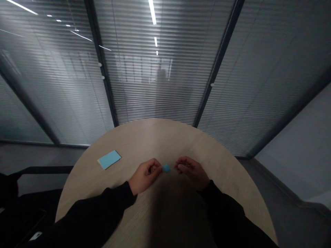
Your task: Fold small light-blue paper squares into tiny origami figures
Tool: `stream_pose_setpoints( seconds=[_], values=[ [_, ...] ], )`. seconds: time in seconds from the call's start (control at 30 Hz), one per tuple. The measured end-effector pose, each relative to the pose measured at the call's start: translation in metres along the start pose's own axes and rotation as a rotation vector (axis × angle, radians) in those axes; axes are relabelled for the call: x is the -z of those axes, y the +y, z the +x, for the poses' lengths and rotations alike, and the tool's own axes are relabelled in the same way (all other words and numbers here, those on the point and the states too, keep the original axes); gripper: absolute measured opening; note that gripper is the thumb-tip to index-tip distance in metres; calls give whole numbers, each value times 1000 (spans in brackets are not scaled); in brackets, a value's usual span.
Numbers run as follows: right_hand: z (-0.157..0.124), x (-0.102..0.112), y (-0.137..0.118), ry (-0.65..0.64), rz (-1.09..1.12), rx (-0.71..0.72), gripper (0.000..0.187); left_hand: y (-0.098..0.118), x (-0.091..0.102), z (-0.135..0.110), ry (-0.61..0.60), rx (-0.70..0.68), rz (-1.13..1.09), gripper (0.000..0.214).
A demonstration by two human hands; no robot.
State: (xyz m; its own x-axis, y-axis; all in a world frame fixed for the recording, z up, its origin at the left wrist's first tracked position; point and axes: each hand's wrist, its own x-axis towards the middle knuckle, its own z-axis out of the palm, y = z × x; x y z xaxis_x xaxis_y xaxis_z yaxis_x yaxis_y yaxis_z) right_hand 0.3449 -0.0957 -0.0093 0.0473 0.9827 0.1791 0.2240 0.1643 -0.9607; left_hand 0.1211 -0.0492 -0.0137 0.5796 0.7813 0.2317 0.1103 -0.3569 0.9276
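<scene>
Blue rounded piece (166, 168) — clamped in the left grip (144, 176), with the right grip (192, 173) loosely apart just beside it.

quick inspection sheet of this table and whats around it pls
surface: round pale wood-grain table, shadow across the near side
job's things: small blue object at the left hand's fingertips
clutter: pale blue card lying flat, off to the left
grippers: left hand pinches the small blue object; right hand empty, close by, not touching it
cables: nothing seen
surroundings: glass partition with blinds, dark chair at lower left
</scene>
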Motion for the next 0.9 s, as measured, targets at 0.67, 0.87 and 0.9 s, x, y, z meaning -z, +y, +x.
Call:
stream_pose_setpoints(
  seconds=[0.67, 0.87, 0.9],
  values=[
    [-10, -32, 1, -253, -117, 9, 30, -9, -13, 1, -54, 45, -174, 36],
    [-5, -33, 9, -68, -12, 60, 32, -8, -9, 6, 16, 196, -256, 40],
    [-5, -34, 10, -11, -15, 77, 32, -7, -9, 7, 36, 208, -279, 41]
  ],
)
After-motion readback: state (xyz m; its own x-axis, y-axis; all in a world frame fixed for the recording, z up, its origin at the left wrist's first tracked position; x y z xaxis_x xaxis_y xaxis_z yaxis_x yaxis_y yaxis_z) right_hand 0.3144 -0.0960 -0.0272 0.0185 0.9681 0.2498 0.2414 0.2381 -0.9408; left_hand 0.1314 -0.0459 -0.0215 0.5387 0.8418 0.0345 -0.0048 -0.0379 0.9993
